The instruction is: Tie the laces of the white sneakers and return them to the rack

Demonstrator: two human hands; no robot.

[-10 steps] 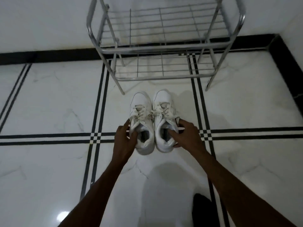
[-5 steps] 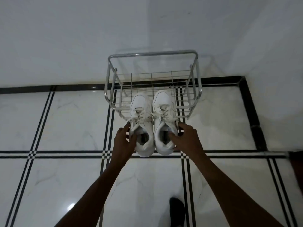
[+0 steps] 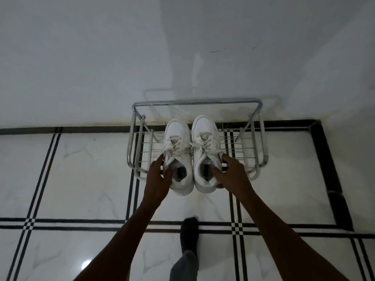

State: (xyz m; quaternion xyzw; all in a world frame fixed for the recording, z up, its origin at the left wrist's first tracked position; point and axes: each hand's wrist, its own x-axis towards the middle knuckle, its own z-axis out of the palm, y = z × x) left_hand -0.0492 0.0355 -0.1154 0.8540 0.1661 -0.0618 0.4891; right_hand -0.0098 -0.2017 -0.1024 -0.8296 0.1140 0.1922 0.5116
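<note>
White sneakers, a pair, held side by side over the top shelf of a chrome wire rack (image 3: 261, 138), toes toward the wall (image 3: 101, 57), heels toward the camera and hanging past the rack's front rail. Whether soles touch the wire shelf or hover just above it: cannot tell.

At far left, white marble floor (image 3: 81, 175) crossed by paired black lines. Next, left hand (image 3: 157, 177) closed around the outer side of the left sneaker (image 3: 177, 138) at the collar, thumb hooked inside the opening, fingers wrapped round the outside wall. Laces on this shoe crossed up the tongue and drawn into a knot, with loose ends spilling toward the gap between the two shoes.

Right sneaker (image 3: 205, 134) just beside the left one, sides nearly touching at the heels. Laces here likewise crossed and knotted, loops lying over the tongue. Dark insole label visible inside each opening. Right hand (image 3: 231, 173) clamped on the outer side of the right sneaker at the collar, thumb inside the opening, fingers curled round the outside.

Below, between the forearms, a dark-socked foot (image 3: 189, 232) planted on the floor. At far right, a broad black border strip running along the base of the wall and turning the corner.
</note>
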